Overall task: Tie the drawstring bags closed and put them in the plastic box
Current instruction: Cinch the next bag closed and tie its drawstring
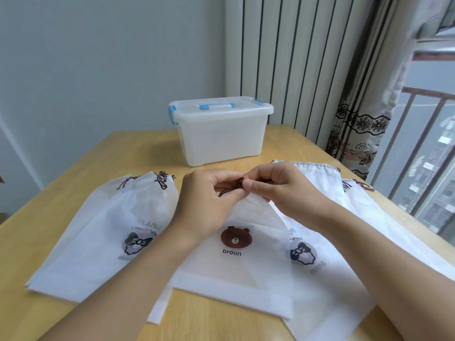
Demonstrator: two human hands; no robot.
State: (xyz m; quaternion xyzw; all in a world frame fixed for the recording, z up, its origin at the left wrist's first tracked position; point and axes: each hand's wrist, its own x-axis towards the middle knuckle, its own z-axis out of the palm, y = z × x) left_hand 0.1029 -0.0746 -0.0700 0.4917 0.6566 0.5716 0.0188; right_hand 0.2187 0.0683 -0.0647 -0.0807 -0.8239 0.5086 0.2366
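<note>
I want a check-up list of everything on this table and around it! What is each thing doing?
Surface: wooden table, bags spread over the near part.
Job's things: bear bag lies flat in the middle, its dark cord being tied. Left bags have gathered, tied tops. Right bags lie partly under the bear bag. Plastic box stands at the far side, lid on, blue latches.
Clutter: nothing seen.
Grippers: left hand and right hand both pinch the cord at the bear bag's top.
Cables: nothing seen except the bags' cords.
Surroundings: plain wall, striped curtain, window railing at right.
</note>
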